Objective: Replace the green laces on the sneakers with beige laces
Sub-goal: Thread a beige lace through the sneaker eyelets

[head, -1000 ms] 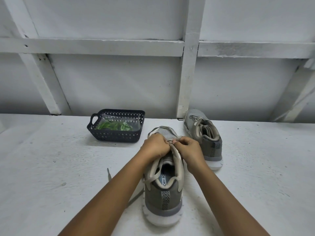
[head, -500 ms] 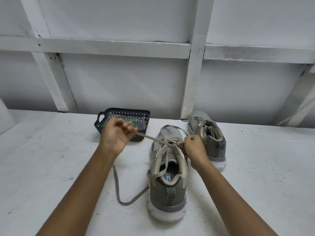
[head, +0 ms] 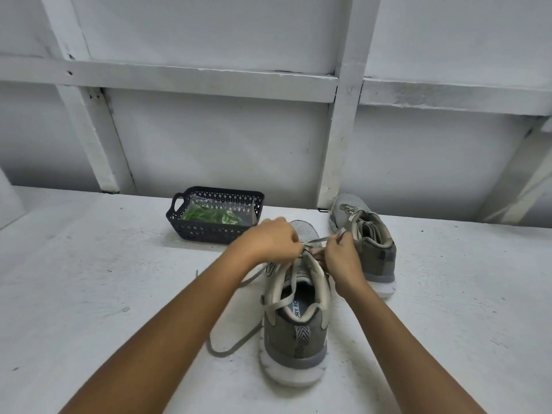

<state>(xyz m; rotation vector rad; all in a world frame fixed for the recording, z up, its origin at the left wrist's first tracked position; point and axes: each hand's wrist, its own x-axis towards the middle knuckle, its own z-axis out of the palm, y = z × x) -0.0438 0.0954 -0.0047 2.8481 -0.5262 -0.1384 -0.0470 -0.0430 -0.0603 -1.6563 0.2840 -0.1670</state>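
I read this as lacing the near sneaker (head: 295,333), mid-counter with its heel toward me. My left hand (head: 268,240) and right hand (head: 340,258) both have curled fingers pinching the beige lace (head: 239,344) at the upper eyelets, though blur hides which ones. The green laces (head: 209,216) lie in the basket (head: 209,231) by the counter's back edge. Next I'd thread the end through and draw it snug

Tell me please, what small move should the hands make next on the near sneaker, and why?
Probably pull both ends outward to snug the crossing. The left hand and right hand each pinch the beige lace over the near sneaker, and a slack loop of it lies on the table beside the shoe.
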